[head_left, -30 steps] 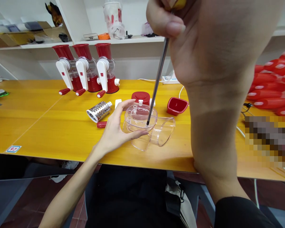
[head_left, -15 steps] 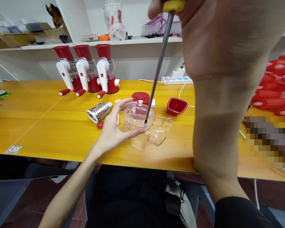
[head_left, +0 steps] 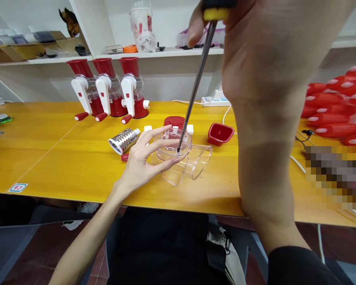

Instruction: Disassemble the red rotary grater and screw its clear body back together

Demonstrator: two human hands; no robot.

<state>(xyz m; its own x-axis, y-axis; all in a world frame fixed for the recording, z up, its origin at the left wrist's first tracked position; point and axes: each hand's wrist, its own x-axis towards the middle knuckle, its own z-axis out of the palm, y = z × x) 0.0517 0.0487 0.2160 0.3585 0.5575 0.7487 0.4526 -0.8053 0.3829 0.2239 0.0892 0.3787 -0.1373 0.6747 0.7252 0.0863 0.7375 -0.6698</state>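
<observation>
The clear plastic grater housing (head_left: 194, 156) is above the yellow wooden tabletop (head_left: 86, 166), directly at the fingers of the left hand (head_left: 139, 162); whether it touches the wood cannot be told. The left hand is closed on its round flange, thumb along the near edge, fingers reaching over the top and far side. The side tube points away from that hand, to the right.

The right hand (head_left: 255, 63) is raised well above and to the right of the housing, gripping a screwdriver (head_left: 196, 83) by its black-and-yellow handle (the frame's top edge cuts off part of this grip). The shaft slants down to the left, its tip at the flange just beside the left thumb.

Markings: a blue-bordered sticker (head_left: 17, 187) at the table's front edge bears red characters, not surely legible. The plastic-wrapped container (head_left: 142, 25) on the shelf shows red printing, unreadable. Three assembled rotary graters (head_left: 106, 85) carry red squares on their white cranks; no wording can be made out. No brand can be confirmed.
</observation>
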